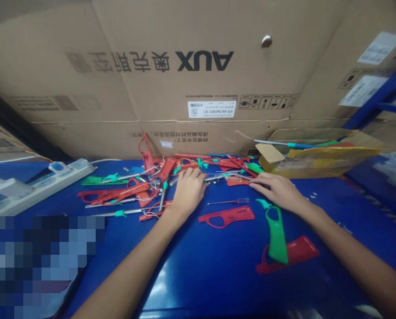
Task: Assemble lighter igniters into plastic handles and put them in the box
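Note:
My left hand [189, 190] is closed, with its fingertips on one end of a metal lighter tube [215, 178]. At the far end of that tube, the fingers of my right hand [277, 191] are pinched together. What lies between them is too small to make out. Below the hands lie a small screwdriver [241, 201] with a clear purple handle and a red lighter shell half [241, 214]. A green lighter shell half [277, 239] rests across another red shell half [302, 251] near my right forearm. A teal trigger piece [263, 203] sits under my right hand.
A heap of red lighter parts [128, 193], metal tubes and wires spreads left and behind my hands. An open carton [324, 161] with lighter parts stands back right. A power strip [41, 188] runs along the left. Large cardboard boxes [145, 97] wall off the back.

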A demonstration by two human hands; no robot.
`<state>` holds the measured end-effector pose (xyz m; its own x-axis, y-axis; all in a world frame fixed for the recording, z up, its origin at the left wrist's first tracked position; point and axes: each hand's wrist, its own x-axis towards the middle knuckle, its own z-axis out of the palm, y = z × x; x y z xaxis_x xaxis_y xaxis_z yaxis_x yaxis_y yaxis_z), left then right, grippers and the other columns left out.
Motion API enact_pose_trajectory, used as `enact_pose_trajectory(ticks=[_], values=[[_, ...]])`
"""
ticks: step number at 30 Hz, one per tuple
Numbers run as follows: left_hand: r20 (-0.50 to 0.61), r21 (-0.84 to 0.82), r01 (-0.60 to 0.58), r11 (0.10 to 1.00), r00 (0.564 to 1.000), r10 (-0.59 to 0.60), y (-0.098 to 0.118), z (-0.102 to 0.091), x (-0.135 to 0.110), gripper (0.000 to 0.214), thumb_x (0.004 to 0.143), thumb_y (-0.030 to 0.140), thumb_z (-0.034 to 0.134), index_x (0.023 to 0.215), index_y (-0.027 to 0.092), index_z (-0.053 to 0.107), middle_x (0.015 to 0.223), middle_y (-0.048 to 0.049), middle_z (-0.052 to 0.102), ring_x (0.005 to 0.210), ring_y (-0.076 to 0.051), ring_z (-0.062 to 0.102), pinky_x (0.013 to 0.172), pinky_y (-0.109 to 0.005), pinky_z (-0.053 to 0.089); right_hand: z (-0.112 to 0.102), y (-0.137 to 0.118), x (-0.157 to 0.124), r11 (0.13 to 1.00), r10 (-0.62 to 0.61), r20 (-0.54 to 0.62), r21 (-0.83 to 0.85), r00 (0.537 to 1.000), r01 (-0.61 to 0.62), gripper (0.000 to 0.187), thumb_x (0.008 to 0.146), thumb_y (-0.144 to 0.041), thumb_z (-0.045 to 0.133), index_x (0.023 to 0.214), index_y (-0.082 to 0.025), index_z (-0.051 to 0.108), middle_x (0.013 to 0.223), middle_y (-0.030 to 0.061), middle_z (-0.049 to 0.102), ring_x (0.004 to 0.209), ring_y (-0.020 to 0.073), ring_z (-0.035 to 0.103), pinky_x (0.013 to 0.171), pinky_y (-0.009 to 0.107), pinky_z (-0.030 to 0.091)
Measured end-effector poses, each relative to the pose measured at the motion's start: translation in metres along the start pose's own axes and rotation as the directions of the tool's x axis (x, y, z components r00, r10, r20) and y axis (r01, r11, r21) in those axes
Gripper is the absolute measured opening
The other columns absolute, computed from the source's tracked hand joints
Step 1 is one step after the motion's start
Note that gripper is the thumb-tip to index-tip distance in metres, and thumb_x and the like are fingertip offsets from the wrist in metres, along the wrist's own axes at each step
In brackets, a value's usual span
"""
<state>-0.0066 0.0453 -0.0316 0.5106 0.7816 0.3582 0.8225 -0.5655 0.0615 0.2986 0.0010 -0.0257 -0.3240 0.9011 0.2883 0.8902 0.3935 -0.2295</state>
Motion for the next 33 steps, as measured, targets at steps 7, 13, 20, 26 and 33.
enact_pose_trajectory(ticks=[7, 13, 20, 26, 33], values=[[-0.111, -0.096, 0.010, 0.995, 0.994, -0.021, -0.015, -0.002, -0.001, 0.018, 0.100, 0.025, 0.058, 0.104, 0.024, 0.076, 0.107, -0.0056, 0.073, 0.106, -0.027, 0.058, 0.101, -0.047, 0.037, 0.003, -0.001, 0.001, 1.000, -0.008, -0.032, 0.003, 0.999, 0.008, 0.042, 0.102, -0.046, 0.045, 0.100, -0.024, 0.080, 0.092, 0.0067, 0.076, 0.081, 0.0241, 0.073, 0.070, 0.036, 0.054], [-0.332, -0.511, 0.001, 0.860, 0.922, -0.199, -0.023, -0.015, -0.001, 0.017, 0.097, 0.029, 0.064, 0.104, 0.029, 0.079, 0.095, -0.0023, 0.075, 0.091, -0.022, 0.062, 0.093, -0.041, 0.043, -0.004, -0.006, -0.002, 0.978, -0.111, -0.199, -0.196, 0.974, 0.071, 0.039, 0.102, -0.037, 0.044, 0.092, -0.021, 0.079, 0.090, 0.0086, 0.079, 0.081, 0.0255, 0.074, 0.069, 0.035, 0.053], [0.000, -0.992, -0.070, -0.106, 0.836, -0.548, 0.005, -0.031, -0.002, 0.021, 0.085, 0.041, 0.077, 0.093, 0.022, 0.081, 0.090, -0.0021, 0.075, 0.076, -0.011, 0.060, 0.078, -0.025, 0.049, -0.039, -0.028, 0.006, 0.971, -0.178, -0.416, -0.221, 0.892, 0.091, 0.027, 0.100, -0.032, 0.053, 0.083, -0.023, 0.072, 0.074, 0.0051, 0.072, 0.065, 0.0201, 0.067, 0.063, 0.033, 0.047], [0.209, -0.897, 0.053, -0.439, 0.926, -0.315, 0.024, -0.040, -0.007, 0.020, 0.080, 0.038, 0.083, 0.091, 0.021, 0.079, 0.087, -0.0014, 0.074, 0.076, -0.012, 0.064, 0.077, -0.025, 0.051, -0.018, -0.073, -0.004, 0.970, -0.164, -0.546, 0.062, 0.822, 0.235, 0.015, 0.095, -0.018, 0.061, 0.084, -0.025, 0.067, 0.073, 0.0028, 0.070, 0.065, 0.0197, 0.061, 0.068, 0.037, 0.049], [0.212, -0.872, 0.167, -0.459, 0.976, -0.048, 0.055, -0.043, -0.019, 0.021, 0.093, 0.041, 0.070, 0.095, 0.021, 0.077, 0.101, -0.0049, 0.076, 0.105, -0.021, 0.066, 0.102, -0.036, 0.044, 0.004, -0.090, -0.013, 0.775, 0.056, -0.229, 0.624, 0.972, 0.102, 0.019, 0.099, -0.036, 0.060, 0.111, -0.027, 0.072, 0.103, 0.0053, 0.076, 0.095, 0.0223, 0.069, 0.091, 0.039, 0.053]])
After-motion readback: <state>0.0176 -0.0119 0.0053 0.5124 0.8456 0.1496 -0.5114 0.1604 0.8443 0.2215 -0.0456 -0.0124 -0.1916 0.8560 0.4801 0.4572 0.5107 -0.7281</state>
